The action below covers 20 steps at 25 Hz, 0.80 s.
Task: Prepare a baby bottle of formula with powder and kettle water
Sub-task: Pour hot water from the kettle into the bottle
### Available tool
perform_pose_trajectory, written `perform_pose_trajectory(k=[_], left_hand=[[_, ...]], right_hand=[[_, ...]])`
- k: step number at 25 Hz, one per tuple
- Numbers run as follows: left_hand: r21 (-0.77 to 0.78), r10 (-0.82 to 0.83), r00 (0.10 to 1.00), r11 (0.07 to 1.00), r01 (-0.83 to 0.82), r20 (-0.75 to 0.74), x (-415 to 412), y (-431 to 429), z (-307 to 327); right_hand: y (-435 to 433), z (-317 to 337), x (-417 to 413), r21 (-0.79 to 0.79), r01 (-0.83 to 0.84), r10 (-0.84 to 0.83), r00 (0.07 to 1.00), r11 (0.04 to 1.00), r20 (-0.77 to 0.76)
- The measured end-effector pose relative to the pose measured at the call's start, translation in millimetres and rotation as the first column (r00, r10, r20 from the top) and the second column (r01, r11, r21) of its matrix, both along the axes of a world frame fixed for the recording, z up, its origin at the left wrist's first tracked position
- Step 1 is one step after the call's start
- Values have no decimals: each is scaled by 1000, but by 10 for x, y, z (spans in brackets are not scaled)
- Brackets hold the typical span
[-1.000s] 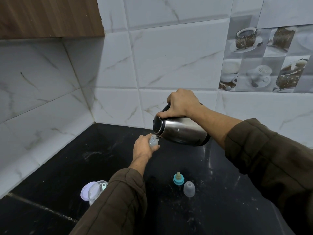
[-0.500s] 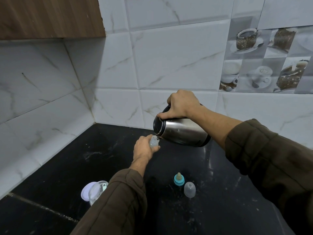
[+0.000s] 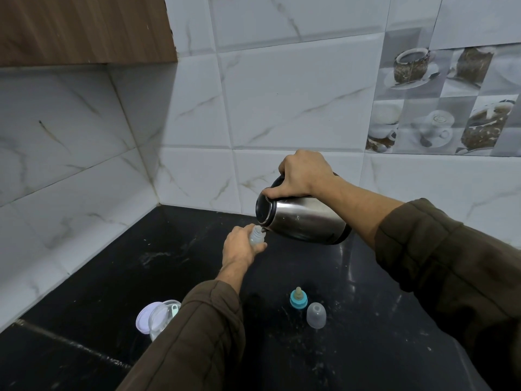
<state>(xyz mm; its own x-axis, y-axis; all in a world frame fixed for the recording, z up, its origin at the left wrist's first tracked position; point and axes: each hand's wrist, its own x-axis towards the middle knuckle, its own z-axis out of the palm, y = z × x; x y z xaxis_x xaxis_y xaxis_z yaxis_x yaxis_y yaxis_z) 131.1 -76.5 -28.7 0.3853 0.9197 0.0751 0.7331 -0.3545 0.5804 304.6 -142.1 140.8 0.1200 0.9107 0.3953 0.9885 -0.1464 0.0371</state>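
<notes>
I am tipping the steel kettle [image 3: 304,221] with my right hand [image 3: 303,174] clenched on its handle; it looks heavy and probably hot. My left hand [image 3: 239,245] is gripping the small, light bottle [image 3: 257,235], upright above the bench [image 3: 366,348], under the spout.

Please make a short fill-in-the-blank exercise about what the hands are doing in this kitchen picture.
1. The right hand tilts a steel ____ over the bottle.
2. The ____ hand grips the bottle.
3. The blue teat ring stands on the ____ counter.
4. The clear cap stands ____ the teat ring.

Missing words: kettle; left; black; beside
</notes>
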Motion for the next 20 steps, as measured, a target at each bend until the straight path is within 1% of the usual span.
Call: perform_pose_trajectory(k=[20], left_hand=[[18,-7,1000,1000,7,3,1,-30,30]], right_hand=[[-27,22,4,1,-2,2,1000,1000,17]])
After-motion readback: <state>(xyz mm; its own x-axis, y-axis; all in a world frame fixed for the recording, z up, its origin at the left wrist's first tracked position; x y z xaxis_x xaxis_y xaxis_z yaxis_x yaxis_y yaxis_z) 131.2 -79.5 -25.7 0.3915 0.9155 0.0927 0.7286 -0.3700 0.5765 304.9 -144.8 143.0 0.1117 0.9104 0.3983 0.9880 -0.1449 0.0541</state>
